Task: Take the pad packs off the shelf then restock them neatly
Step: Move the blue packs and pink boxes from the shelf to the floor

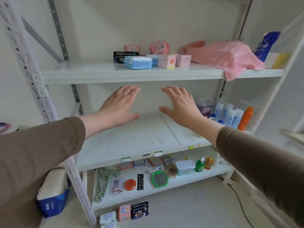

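Note:
My left hand (120, 106) and my right hand (179, 104) hover flat and spread over the bare left part of the middle shelf (131, 142), holding nothing. On the top shelf (98, 73) lie several pad packs: a blue pack (137, 62), a black pack (122, 55), pink packs (159, 47) and small pink boxes (167, 61). On the floor below the rack stand more packs: a pink one (124, 212), a black one (139, 210) and pale green ones (107, 218).
A pink cloth (230, 56) drapes over the top shelf's right end beside a blue bag (266, 45). Bottles (230, 116) fill the middle shelf's right side. The bottom shelf (189, 180) holds small household goods. A blue-and-white package (52, 195) sits at the left.

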Tool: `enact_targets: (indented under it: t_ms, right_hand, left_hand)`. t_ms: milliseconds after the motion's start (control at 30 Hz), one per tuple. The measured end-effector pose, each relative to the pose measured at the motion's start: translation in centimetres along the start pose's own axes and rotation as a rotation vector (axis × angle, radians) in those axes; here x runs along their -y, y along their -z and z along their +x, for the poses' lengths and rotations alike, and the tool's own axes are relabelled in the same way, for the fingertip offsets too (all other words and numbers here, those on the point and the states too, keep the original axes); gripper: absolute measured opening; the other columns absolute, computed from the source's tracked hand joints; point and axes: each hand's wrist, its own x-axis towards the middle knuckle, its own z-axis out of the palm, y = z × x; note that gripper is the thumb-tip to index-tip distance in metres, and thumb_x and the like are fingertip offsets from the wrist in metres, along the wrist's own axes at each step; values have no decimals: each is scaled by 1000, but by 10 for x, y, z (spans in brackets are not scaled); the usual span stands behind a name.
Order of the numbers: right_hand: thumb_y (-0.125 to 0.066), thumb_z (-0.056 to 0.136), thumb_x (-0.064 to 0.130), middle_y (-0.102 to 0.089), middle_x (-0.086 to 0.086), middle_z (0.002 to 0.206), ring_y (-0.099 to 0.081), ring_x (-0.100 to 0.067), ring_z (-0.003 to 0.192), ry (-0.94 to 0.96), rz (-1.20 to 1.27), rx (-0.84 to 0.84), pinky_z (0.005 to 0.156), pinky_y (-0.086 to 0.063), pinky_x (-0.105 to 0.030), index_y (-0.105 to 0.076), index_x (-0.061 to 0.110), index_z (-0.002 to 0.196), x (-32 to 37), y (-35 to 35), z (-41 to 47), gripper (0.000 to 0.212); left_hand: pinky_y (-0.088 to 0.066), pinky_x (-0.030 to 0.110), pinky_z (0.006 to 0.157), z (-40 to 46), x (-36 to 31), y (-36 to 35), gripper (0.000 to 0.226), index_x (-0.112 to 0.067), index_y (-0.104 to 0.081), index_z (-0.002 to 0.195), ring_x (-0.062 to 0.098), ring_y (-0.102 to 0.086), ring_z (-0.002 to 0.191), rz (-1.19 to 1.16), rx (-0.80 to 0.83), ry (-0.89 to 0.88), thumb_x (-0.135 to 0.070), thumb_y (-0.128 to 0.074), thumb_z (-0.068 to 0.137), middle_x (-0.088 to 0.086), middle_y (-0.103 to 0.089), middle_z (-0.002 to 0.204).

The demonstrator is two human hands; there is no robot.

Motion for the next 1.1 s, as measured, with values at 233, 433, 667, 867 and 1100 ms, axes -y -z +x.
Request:
enact_targets:
  t_ms: [233, 433, 667, 867, 1100]
  right_hand:
    - [-49, 97, 54, -43, 2, 148, -36, -24, 134, 71, -7, -79, 107, -30, -41, -37, 24, 149, -54, 20, 83, 62]
    - [-43, 99, 55, -47, 0, 148, -35, -26, 137, 53, 43, -81, 107, -32, -44, -41, 24, 147, -100, 13, 150, 58]
    - [-42, 102, 48, -53, -3, 140, -42, -28, 128, 15, 133, -71, 100, -33, -40, -50, 24, 141, -129, 7, 236, 47]
    - [-43, 101, 46, -62, 1, 129, -55, -24, 118, 0, 194, 10, 95, -47, -43, -58, 23, 132, -139, 3, 309, 42]
    - [-49, 101, 35, -66, -2, 125, -62, -23, 108, -71, 81, 188, 86, -49, -33, -69, 20, 122, -152, -11, 368, 33]
  left_hand:
    - [-16, 30, 118, 87, 5, 24, 85, -20, -22, 154, 16, -14, 147, 28, -108, 8, -50, -65, 87, -2, -21, 161]
    - [-29, 38, 114, 144, 25, 29, 73, -21, -27, 151, 19, -22, 144, 53, -156, 70, -54, -55, 93, -2, -29, 158]
    - [-32, 40, 109, 207, 71, 31, 59, -27, -29, 150, 22, -29, 140, 63, -111, 181, -53, -43, 99, 1, -41, 150]
    - [-34, 43, 108, 252, 112, 24, 58, -20, -36, 147, 23, -29, 139, 3, -29, 269, -53, -38, 100, 4, -45, 146]
    - [-40, 32, 92, 292, 133, 6, 57, -24, -49, 137, 25, -51, 120, -119, 231, 221, -62, -40, 96, 1, -57, 130]
